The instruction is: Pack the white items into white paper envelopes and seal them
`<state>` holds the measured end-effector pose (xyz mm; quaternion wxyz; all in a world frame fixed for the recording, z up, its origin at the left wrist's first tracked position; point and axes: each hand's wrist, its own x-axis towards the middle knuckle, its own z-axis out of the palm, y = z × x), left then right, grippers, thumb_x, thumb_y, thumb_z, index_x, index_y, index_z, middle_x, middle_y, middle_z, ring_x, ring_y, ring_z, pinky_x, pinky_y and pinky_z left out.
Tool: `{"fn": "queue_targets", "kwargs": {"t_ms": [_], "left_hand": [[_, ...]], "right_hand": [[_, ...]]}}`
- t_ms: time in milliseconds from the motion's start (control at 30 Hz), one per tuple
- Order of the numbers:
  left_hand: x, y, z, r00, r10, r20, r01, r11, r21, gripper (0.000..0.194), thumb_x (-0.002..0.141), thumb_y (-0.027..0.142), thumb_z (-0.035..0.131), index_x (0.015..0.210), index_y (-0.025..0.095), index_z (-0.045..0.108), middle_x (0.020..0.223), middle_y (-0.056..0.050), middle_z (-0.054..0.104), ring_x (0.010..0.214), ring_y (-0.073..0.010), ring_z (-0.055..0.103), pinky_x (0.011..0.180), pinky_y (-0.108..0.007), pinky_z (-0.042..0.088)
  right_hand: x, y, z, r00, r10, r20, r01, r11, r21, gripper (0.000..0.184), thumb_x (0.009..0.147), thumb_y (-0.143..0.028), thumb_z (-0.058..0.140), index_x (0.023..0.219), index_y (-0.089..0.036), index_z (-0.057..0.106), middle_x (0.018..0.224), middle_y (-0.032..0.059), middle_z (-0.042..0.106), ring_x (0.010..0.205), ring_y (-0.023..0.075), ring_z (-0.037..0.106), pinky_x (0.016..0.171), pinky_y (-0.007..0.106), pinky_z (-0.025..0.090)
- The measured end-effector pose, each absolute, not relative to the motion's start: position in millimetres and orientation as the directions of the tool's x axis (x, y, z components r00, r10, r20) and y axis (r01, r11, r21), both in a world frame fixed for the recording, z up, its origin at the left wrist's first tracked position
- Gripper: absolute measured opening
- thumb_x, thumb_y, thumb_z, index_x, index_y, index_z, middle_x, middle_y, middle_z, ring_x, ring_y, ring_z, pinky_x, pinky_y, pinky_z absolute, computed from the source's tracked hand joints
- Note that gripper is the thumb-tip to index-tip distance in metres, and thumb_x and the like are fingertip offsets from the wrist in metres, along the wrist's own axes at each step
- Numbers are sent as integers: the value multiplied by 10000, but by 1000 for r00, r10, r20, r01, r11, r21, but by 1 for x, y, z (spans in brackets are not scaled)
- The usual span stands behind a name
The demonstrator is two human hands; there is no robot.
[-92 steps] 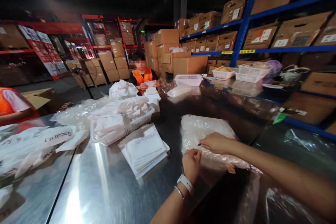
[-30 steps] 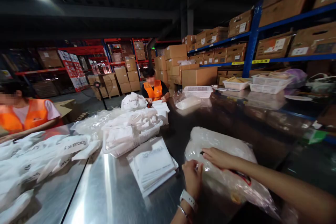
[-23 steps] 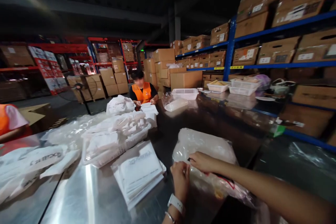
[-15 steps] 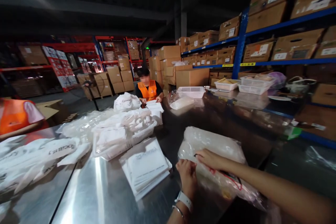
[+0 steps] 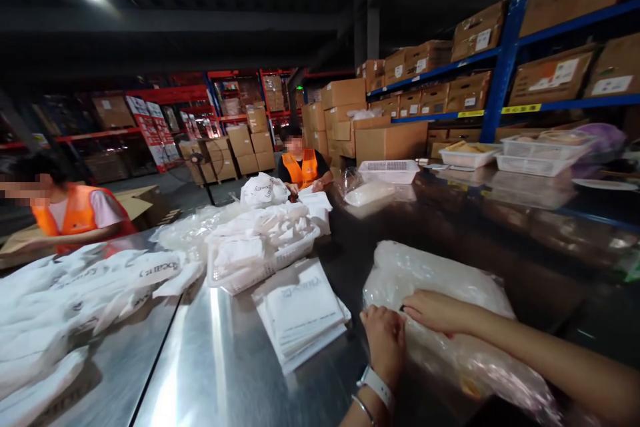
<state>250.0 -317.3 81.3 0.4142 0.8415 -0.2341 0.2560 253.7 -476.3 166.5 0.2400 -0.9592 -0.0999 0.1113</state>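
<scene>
A large clear plastic bag (image 5: 440,270) of whitish, soft-looking contents lies on the metal table in front of me. My left hand (image 5: 384,340), with a white watch and a bangle on its wrist, is closed with curled fingers at the bag's near left edge. Lying over the bag, my right hand (image 5: 430,310) is also closed, its fingertips close to the left hand. A small dark bit shows at the right fingertips; what it belongs to is hidden. Left of my hands rests a stack of white printed bags (image 5: 305,307).
A white basket (image 5: 265,270) heaped with white packets stands beyond the stack. More white printed bags (image 5: 115,287) cover the left side. Two people in orange vests (image 5: 303,169) (image 5: 83,210) sit around the table. White trays (image 5: 535,163) stand at the far right, before shelves of cartons (image 5: 550,77).
The view has swung left, so everything sits further right and more of the left co-worker shows. Both hands stay close together at the bag; the red line seen on it earlier is mostly out of sight.
</scene>
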Motion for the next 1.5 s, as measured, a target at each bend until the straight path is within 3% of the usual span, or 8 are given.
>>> {"fn": "queue_targets", "kwargs": {"t_ms": [200, 467, 633, 767, 967, 1167, 1300, 1500], "left_hand": [[252, -319, 75, 688, -131, 714, -678, -466, 568, 189, 799, 90, 607, 641, 193, 584, 659, 0, 612, 702, -171, 525, 678, -321, 321], [249, -318, 75, 700, -94, 708, -668, -438, 602, 182, 792, 106, 607, 649, 217, 613, 643, -3, 605, 706, -179, 533, 662, -321, 332], [247, -315, 76, 661, -111, 742, -688, -485, 540, 205, 817, 112, 586, 641, 210, 626, 645, -27, 622, 715, -191, 548, 678, -335, 322], [248, -314, 76, 688, -113, 717, -673, -469, 571, 185, 785, 103, 593, 643, 207, 650, 634, -31, 619, 725, -200, 553, 686, -345, 329], [250, -317, 78, 742, -19, 670, -605, -448, 658, 212, 749, 35, 568, 632, 196, 643, 653, -33, 634, 744, -213, 563, 692, -352, 368], [254, -318, 70, 704, -81, 706, -657, -451, 604, 182, 743, 49, 595, 709, 219, 650, 719, -33, 652, 761, -213, 564, 694, -354, 352], [255, -320, 64, 683, -121, 721, -675, -483, 558, 229, 686, 6, 562, 762, 210, 631, 763, -42, 638, 763, -208, 532, 703, -350, 326], [252, -321, 65, 679, -143, 720, -702, -414, 579, 271, 633, -15, 543, 766, 210, 617, 768, -33, 624, 784, -197, 523, 720, -339, 322]], "right_hand": [[250, -472, 161, 953, 302, -21, 285, -917, -279, 245, 869, -276, 445, 627, -240, 448, 641, 110, 552, 691, 285, 578, 693, 417, 423], [246, -463, 167, 950, 298, -89, 269, -931, -245, 234, 861, -248, 472, 628, -228, 469, 664, 111, 562, 691, 259, 569, 680, 391, 403], [245, -458, 166, 951, 291, -102, 269, -945, -188, 203, 876, -251, 445, 687, -217, 510, 735, 140, 602, 768, 307, 591, 735, 426, 399], [241, -455, 168, 954, 278, -112, 259, -953, -154, 162, 860, -222, 446, 722, -194, 525, 769, 161, 617, 807, 339, 599, 755, 439, 393], [243, -451, 189, 941, 289, -177, 255, -948, -191, 202, 770, -178, 512, 591, -205, 422, 650, 111, 577, 734, 288, 612, 735, 401, 415], [247, -455, 194, 909, 233, -346, 127, -944, -305, 256, 755, -211, 456, 506, -214, 397, 371, 13, 392, 323, 164, 440, 414, 297, 369], [251, -461, 189, 892, 217, -397, 60, -926, -372, 195, 761, -207, 403, 566, -219, 410, 417, 11, 434, 323, 169, 475, 338, 263, 341], [250, -464, 187, 892, 282, -354, 149, -921, -360, 260, 819, -220, 408, 560, -220, 390, 411, 15, 415, 366, 169, 482, 424, 288, 341]]}}
